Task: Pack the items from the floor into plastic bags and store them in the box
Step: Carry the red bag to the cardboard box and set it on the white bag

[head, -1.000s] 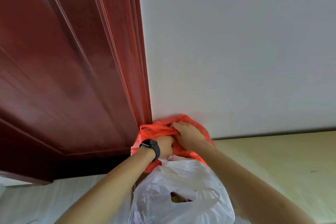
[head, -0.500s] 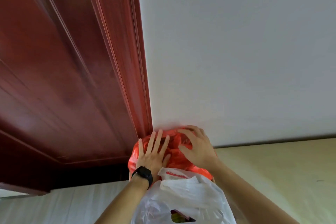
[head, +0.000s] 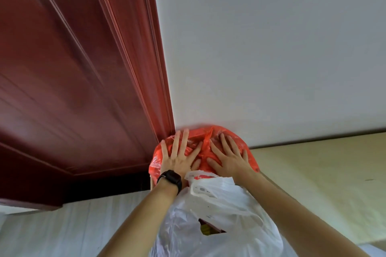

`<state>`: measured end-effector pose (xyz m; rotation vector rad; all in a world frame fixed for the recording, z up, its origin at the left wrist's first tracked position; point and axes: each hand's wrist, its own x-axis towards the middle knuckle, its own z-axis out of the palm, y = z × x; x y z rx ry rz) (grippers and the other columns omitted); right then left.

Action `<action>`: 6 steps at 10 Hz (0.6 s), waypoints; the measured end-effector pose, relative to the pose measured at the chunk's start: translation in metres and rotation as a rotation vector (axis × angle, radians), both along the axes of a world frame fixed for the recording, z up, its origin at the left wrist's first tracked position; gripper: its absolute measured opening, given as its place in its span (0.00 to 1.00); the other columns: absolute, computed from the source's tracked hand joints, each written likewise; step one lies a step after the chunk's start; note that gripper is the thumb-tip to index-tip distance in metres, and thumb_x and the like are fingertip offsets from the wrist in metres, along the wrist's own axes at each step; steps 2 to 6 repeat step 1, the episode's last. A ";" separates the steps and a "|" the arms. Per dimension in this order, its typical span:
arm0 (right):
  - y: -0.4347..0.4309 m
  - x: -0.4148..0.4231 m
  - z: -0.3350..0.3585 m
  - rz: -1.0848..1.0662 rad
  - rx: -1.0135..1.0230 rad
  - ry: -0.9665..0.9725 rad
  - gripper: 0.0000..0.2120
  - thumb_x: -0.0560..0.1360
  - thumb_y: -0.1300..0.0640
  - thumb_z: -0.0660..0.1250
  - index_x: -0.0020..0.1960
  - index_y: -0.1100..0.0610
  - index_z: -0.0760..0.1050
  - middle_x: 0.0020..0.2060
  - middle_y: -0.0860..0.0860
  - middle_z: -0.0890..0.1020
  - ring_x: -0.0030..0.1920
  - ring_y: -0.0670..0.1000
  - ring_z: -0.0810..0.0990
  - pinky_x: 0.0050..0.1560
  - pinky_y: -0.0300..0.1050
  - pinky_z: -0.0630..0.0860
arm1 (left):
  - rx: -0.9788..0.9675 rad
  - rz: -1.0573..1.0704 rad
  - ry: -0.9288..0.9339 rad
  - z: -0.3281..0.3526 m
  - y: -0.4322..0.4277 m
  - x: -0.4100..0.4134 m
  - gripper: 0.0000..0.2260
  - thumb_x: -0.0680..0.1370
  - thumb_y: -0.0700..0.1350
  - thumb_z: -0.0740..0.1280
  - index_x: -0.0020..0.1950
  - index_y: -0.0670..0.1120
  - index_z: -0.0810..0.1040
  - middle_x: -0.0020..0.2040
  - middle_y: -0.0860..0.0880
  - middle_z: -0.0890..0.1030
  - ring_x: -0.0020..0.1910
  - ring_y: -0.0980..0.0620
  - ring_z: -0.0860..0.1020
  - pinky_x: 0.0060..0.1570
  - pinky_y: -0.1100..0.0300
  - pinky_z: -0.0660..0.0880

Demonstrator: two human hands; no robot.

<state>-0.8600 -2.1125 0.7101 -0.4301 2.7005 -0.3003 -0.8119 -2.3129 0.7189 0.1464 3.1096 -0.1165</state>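
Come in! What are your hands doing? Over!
Left hand, right hand flat, pressing crinkly orange plastic bag. White plastic bag nearer, between forearms. Box not seen.

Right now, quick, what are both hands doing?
Left hand: open, fingers spread, pressing the red bag.
Right hand: open, pressing the red bag too.

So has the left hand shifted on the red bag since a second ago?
Yes. The left hand let go of its grip and now lies flat on the red bag, fingers reaching up to the foot of the door frame.
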 end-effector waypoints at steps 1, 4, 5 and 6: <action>-0.003 -0.003 0.016 0.067 0.068 -0.090 0.33 0.74 0.26 0.43 0.76 0.31 0.36 0.79 0.45 0.35 0.79 0.51 0.34 0.73 0.71 0.46 | 0.005 -0.023 -0.135 0.009 -0.002 -0.002 0.25 0.80 0.65 0.46 0.76 0.67 0.44 0.77 0.43 0.30 0.75 0.40 0.32 0.69 0.28 0.47; -0.003 -0.003 0.016 0.067 0.068 -0.090 0.33 0.74 0.26 0.43 0.76 0.31 0.36 0.79 0.45 0.35 0.79 0.51 0.34 0.73 0.71 0.46 | 0.005 -0.023 -0.135 0.009 -0.002 -0.002 0.25 0.80 0.65 0.46 0.76 0.67 0.44 0.77 0.43 0.30 0.75 0.40 0.32 0.69 0.28 0.47; -0.003 -0.003 0.016 0.067 0.068 -0.090 0.33 0.74 0.26 0.43 0.76 0.31 0.36 0.79 0.45 0.35 0.79 0.51 0.34 0.73 0.71 0.46 | 0.005 -0.023 -0.135 0.009 -0.002 -0.002 0.25 0.80 0.65 0.46 0.76 0.67 0.44 0.77 0.43 0.30 0.75 0.40 0.32 0.69 0.28 0.47; -0.003 -0.003 0.016 0.067 0.068 -0.090 0.33 0.74 0.26 0.43 0.76 0.31 0.36 0.79 0.45 0.35 0.79 0.51 0.34 0.73 0.71 0.46 | 0.005 -0.023 -0.135 0.009 -0.002 -0.002 0.25 0.80 0.65 0.46 0.76 0.67 0.44 0.77 0.43 0.30 0.75 0.40 0.32 0.69 0.28 0.47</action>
